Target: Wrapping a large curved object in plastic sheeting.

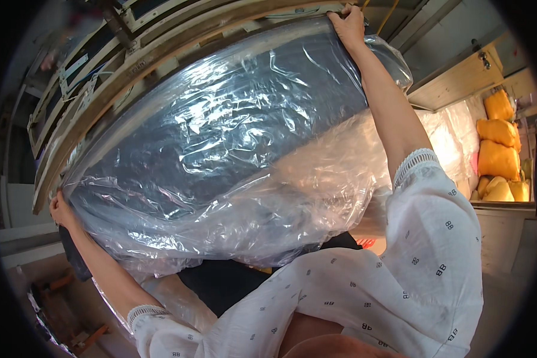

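Observation:
A large flat dark panel wrapped in clear crinkled plastic film (221, 143) fills the middle of the view, tilted from lower left to upper right. My left hand (61, 210) grips its lower left corner. My right hand (347, 25) grips its upper right corner, arm stretched up. The plastic hangs loose below the panel's lower edge. Both forearms come out of white patterned sleeves with lace cuffs.
Wooden frames (131, 65) lean stacked behind the panel at the upper left. A wooden cabinet (459, 80) stands at the right, with several yellow stuffed bags (498, 155) piled beside it. More plastic-wrapped material (453, 137) lies right of my arm. Dark cloth (221, 283) sits below.

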`<act>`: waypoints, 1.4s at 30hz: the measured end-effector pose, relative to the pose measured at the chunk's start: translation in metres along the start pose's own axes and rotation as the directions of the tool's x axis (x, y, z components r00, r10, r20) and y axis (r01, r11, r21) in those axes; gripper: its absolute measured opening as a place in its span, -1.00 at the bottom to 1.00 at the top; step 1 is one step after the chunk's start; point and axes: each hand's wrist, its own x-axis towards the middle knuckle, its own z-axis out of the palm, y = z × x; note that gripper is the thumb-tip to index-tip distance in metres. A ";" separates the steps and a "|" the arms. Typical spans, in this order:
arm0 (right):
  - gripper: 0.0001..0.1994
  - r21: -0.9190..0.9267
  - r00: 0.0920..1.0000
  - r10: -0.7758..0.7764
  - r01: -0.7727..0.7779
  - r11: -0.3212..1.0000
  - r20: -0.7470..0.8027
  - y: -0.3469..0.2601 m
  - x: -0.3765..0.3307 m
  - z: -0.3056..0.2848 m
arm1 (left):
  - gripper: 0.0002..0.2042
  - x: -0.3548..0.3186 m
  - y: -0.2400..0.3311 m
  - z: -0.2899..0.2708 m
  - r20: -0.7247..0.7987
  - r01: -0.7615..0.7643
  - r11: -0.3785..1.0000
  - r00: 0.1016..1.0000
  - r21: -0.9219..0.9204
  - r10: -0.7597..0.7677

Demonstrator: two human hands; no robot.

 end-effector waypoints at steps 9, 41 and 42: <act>-0.66 0.190 0.987 0.154 -0.141 0.972 -0.053 0.013 0.008 0.000 | -0.65 0.020 -0.048 -0.008 0.183 0.260 0.894 0.962 -0.365 -0.204; -0.79 0.539 0.727 -0.381 0.016 0.842 0.572 -0.131 -0.133 -0.139 | -0.72 -0.200 -0.018 -0.370 0.220 -0.140 0.465 0.968 0.874 -0.121; -0.79 0.541 0.717 -0.374 -0.004 0.841 0.588 -0.130 -0.138 -0.136 | -0.72 -0.199 0.004 -0.344 0.350 -0.303 0.401 0.936 0.864 -0.046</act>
